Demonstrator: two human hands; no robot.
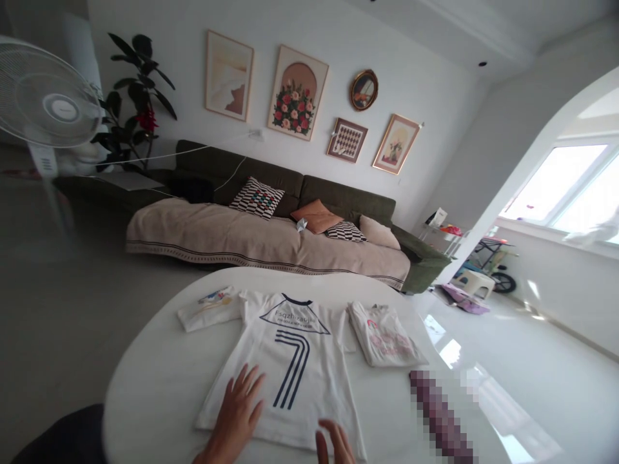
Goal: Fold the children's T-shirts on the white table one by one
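A white T-shirt [319, 374] with dark lettering and a large striped 7 lies spread flat on the white oval table [145, 380], collar away from me. Over its lower left part is my left hand [238, 409], open, with the fingers extended. My right hand [335, 444] is at the bottom hem, partly cut off by the frame edge; its fingers are slightly bent and apart, with nothing between them. Beyond the right sleeve sits a folded white shirt [384, 335] with a pink print. A folded white garment [210, 308] with a colourful print touches the left sleeve.
A blurred purple-brown shape [440, 415] lies at the table's right edge. Behind the table stands a dark green sofa [348, 187] with a beige cover and several cushions. A white fan [48, 96] stands at the far left, and a white stool [476, 283] on the right.
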